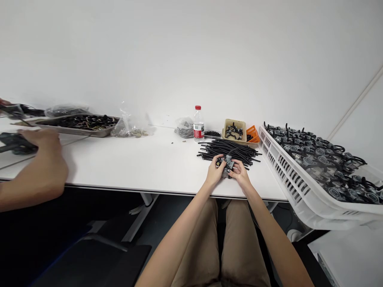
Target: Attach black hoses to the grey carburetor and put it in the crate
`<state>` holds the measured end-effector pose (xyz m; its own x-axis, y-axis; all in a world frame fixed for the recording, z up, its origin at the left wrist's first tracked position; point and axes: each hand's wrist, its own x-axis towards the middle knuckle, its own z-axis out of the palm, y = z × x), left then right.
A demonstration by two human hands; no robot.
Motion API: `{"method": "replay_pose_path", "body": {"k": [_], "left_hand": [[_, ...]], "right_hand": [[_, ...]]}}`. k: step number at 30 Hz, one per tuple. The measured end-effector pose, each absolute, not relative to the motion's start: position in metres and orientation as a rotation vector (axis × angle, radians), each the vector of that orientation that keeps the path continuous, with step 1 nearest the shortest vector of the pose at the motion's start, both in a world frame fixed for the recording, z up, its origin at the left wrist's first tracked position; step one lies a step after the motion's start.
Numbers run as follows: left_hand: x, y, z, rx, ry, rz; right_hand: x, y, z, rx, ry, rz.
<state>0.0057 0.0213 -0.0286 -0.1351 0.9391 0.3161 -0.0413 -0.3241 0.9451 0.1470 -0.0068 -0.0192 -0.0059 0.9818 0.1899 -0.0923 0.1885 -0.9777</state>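
Head view. My left hand (pixel 214 171) and right hand (pixel 241 173) sit close together, fingers curled around a small grey-and-black moulded part (pixel 228 166). My fingers cover most of it, so its exact shape is hard to make out. It is held at the near edge of a loose heap of thin, matte black tubes (pixel 229 150), straight lengths crossing every way. I cannot tell whether the part touches them.

Beyond the heap: a tan tray (pixel 233 121) of small dark fittings, an orange mesh basket (pixel 253 134) partly behind it, a clear water bottle (pixel 198 124) with a red cap, and a clear bag (pixel 184 128) of small metal bits.

To the right, a white slatted plastic crate (pixel 278 171) is heaped with grey parts fitted with black tubes (pixel 317 159), cut off by the frame.

Far left on the white table (pixel 143 167), a co-worker's hand (pixel 40 140) lies on a dark object (pixel 14 143), also cut off, near a steel tray (pixel 103 132) of dark mixed parts.
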Motion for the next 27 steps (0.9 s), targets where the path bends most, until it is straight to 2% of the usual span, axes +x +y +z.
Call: {"method": "replay_pose_path", "body": {"k": [27], "left_hand": [[0.005, 0.014, -0.021, 1.326, 1.112, 1.579]], "right_hand": [[0.144, -0.007, -0.025, -0.985, -1.290, 1.058]]}}
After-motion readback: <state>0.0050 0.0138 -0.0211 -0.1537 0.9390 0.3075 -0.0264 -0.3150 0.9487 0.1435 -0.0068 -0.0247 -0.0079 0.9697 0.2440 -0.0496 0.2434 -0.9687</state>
